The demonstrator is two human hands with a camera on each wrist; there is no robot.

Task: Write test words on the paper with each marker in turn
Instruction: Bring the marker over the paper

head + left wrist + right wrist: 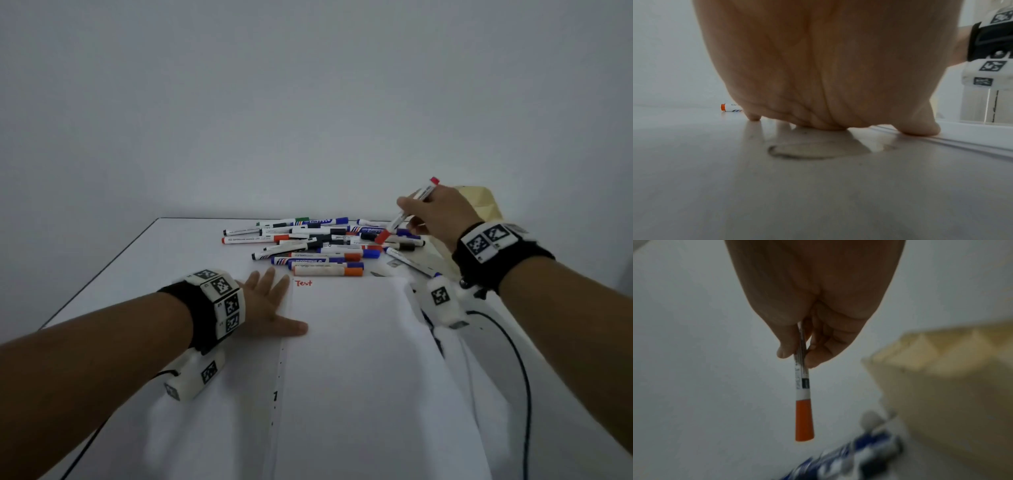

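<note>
My right hand (416,214) holds a capped red marker (406,214) above the right end of the marker pile (318,245), cap end down. In the right wrist view the thumb and fingers (809,353) pinch this red marker (803,402) around its white barrel. The white paper (359,359) lies in front of me with "Test" (304,283) written in red at its top left corner. My left hand (274,301) lies flat, fingers spread, on the paper's left edge; in the left wrist view the palm (818,73) fills the frame, thumb (920,126) on the paper edge.
Several markers with blue, black, red, orange and green caps lie heaped at the far side of the white table (154,257). A beige box (479,205) stands at the back right. A black cable (513,359) runs along the right.
</note>
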